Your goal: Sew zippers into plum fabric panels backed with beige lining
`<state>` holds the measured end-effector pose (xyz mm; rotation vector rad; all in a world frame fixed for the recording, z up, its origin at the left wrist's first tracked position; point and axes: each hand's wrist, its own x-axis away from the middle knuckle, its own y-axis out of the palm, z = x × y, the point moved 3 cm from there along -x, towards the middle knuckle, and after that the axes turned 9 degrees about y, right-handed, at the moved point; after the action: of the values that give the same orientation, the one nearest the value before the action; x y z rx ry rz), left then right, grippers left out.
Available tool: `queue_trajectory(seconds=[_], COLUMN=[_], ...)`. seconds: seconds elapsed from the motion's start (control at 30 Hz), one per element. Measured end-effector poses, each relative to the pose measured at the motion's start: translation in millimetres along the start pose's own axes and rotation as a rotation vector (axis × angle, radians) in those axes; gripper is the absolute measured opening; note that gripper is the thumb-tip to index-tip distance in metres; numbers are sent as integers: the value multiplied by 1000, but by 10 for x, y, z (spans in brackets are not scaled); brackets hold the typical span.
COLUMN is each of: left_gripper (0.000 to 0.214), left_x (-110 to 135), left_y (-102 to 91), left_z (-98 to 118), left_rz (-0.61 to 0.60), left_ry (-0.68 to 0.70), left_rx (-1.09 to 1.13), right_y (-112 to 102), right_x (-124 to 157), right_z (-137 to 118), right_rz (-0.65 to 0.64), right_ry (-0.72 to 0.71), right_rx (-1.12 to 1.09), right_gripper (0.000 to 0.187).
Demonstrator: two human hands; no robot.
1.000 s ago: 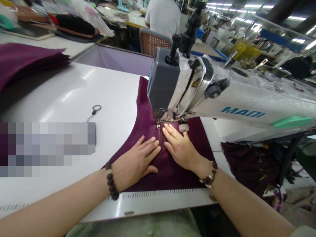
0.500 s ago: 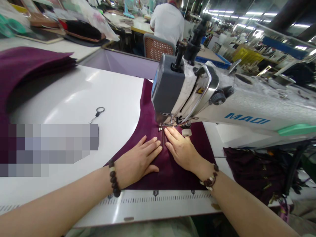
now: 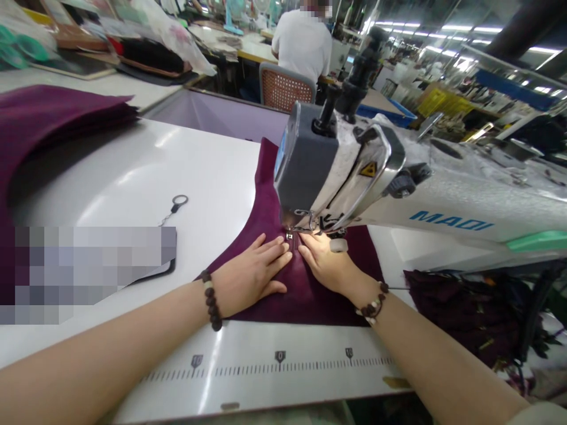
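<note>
A dark maroon fabric panel lies flat under the head of a sewing machine. My left hand rests on it palm down, fingers stretched toward the presser foot. On the other side of the foot, my right hand lies flat on the same panel, its fingertips partly hidden beneath the machine head. Between the hands runs a short zipper-like strip, leading under the foot. Both hands press on the cloth without gripping it.
More maroon panels are stacked at the left. A ring on a strap lies beside a blurred-out object. Dark maroon pieces lie in a heap at the right. A ruler scale marks the front edge. Beyond, a person sits on a chair.
The maroon panel has slid away from me under the machine, its near edge now farther from the ruler scale. Both hands moved forward with it, and less of the zipper-like strip shows.
</note>
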<state>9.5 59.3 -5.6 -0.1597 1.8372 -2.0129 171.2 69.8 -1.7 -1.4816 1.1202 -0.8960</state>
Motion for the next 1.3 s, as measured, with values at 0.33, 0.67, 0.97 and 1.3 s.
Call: queue_trajectory(seconds=[0.33,0.67,0.97,1.3], left_gripper=[47,46,45,47], left_x=[-76,-107,-102,-74], left_y=[-30,-50,-63,-63], left_z=[-165,-246,-263,-343], left_rz=[24,21,45,44], left_ry=[8,30,41,141], left_rx=[51,61,89,101], right_y=[23,-1,14,59], right_x=[-161,-229,-240,-151], right_z=[65,62,75,23], right_rz=[-80,-83,-77,-57], right_ry=[18,27,40,114], right_rx=[33,53,53,8], right_gripper=[34,35,36,35])
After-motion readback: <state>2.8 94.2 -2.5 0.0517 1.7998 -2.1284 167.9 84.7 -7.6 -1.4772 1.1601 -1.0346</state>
